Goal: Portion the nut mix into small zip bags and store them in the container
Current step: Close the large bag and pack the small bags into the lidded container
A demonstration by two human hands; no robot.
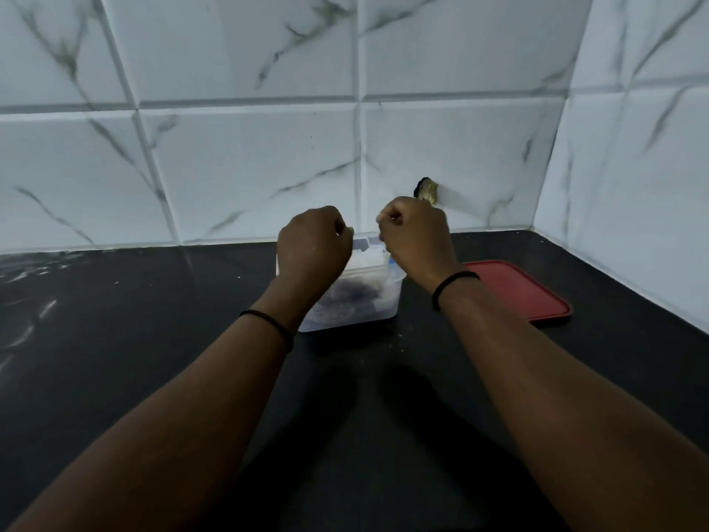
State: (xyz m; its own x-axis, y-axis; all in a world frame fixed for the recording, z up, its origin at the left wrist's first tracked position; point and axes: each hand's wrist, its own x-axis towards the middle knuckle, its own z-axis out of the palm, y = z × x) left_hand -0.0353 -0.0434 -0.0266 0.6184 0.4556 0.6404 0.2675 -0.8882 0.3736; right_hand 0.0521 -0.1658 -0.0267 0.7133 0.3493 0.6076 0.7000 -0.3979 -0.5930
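Observation:
A clear plastic container (358,307) stands on the black counter, with dark nut mix showing dimly through its wall. My left hand (312,243) and my right hand (416,236) hover close together over its open top, fingers curled. Between them a clear zip bag (370,253) with a blue strip sits in the container; each hand seems to pinch its top edge. Most of the bag is hidden behind my hands. The container's red lid (514,289) lies flat on the counter to the right.
The black counter (153,339) runs left and toward me. White marble-look tiled walls close the back and the right side, forming a corner. A small brass fitting (426,190) sticks out of the back wall just behind my right hand.

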